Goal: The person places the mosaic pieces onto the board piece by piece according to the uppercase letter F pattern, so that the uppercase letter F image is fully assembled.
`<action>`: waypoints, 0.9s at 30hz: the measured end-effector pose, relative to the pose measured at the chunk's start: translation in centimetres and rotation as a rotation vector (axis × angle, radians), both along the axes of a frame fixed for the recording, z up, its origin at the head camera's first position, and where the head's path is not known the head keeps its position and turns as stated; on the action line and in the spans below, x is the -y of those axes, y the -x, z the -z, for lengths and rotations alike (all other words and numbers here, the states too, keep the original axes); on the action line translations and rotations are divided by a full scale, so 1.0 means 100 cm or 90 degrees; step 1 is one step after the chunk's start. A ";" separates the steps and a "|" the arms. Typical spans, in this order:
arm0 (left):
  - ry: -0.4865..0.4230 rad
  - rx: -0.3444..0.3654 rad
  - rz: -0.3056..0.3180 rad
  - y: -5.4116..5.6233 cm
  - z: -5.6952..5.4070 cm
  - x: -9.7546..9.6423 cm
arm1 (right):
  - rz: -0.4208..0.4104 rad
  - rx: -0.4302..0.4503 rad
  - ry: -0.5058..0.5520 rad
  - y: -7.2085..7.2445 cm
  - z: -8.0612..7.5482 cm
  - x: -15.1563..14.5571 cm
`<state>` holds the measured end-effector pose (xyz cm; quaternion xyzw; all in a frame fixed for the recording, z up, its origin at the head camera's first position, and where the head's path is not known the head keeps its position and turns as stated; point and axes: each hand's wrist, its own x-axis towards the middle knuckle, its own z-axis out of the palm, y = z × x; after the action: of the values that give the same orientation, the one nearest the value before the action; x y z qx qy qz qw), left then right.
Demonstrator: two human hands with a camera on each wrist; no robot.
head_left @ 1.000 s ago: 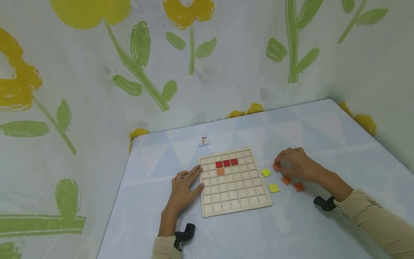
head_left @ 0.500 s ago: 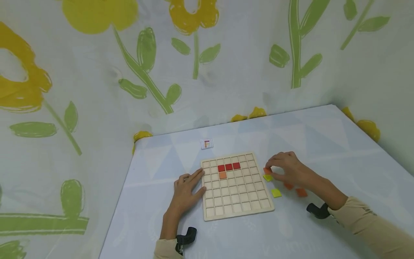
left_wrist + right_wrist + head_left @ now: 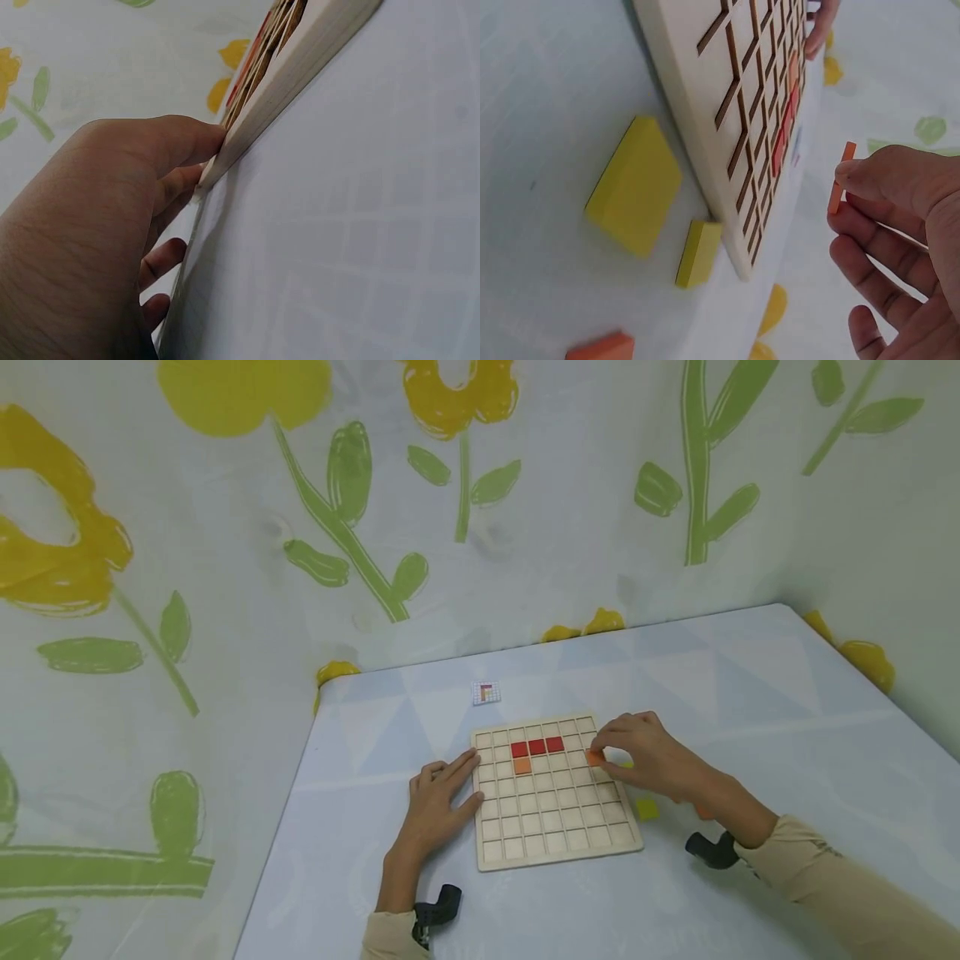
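A square wooden grid board point(image 3: 558, 818) lies on the table. Three red tiles point(image 3: 537, 747) sit in a row in its upper cells, with one orange tile point(image 3: 522, 766) below the leftmost. My left hand point(image 3: 437, 806) rests at the board's left edge, fingertips and thumb touching its rim, as the left wrist view also shows. Between thumb and fingertip my right hand point(image 3: 652, 756) pinches another orange tile point(image 3: 842, 178), held over the board's right edge. In the right wrist view, two yellow tiles point(image 3: 636, 187) lie beside the board, near a loose orange tile point(image 3: 601, 349).
A small pattern card point(image 3: 486, 692) lies behind the board. The table point(image 3: 360, 827) meets a flower-printed curtain point(image 3: 555, 527) at the back. Each wrist carries a black camera mount point(image 3: 438, 906). My right hand partly covers the loose tiles.
My right hand has picked up an orange tile from the right and carried it left, past the yellow tiles, to the board's right edge. My left hand stays against the board.
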<state>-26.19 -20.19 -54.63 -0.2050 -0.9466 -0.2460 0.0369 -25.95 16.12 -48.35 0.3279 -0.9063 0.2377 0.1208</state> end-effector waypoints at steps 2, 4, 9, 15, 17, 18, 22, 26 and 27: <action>0.001 0.006 -0.002 0.000 -0.001 0.000 | -0.003 0.003 -0.005 0.002 0.000 0.006; 0.004 0.011 -0.003 0.001 -0.002 -0.001 | -0.005 0.003 -0.008 0.004 -0.001 0.011; 0.006 0.007 -0.008 0.002 -0.001 -0.001 | -0.010 0.004 -0.006 0.007 0.000 0.023; 0.003 0.014 0.000 -0.002 0.002 -0.001 | -0.019 -0.002 -0.009 0.005 0.007 0.035; 0.000 0.012 0.005 -0.003 0.003 -0.001 | -0.019 -0.008 -0.010 0.005 0.009 0.038; -0.001 0.010 0.005 -0.003 0.003 -0.001 | -0.019 -0.011 -0.010 0.005 0.009 0.040; 0.005 0.005 0.001 -0.002 0.004 0.001 | -0.027 -0.013 -0.005 0.006 0.005 0.047; 0.010 0.011 -0.001 0.001 0.003 0.002 | -0.035 0.003 -0.002 0.008 0.002 0.053; 0.010 0.013 -0.001 0.001 0.003 0.002 | -0.035 0.005 -0.003 0.008 0.001 0.054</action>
<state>-26.32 -20.40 -54.93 -0.2016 -0.9491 -0.2404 0.0256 -26.75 10.74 -48.46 0.3520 -0.8979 0.2403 0.1098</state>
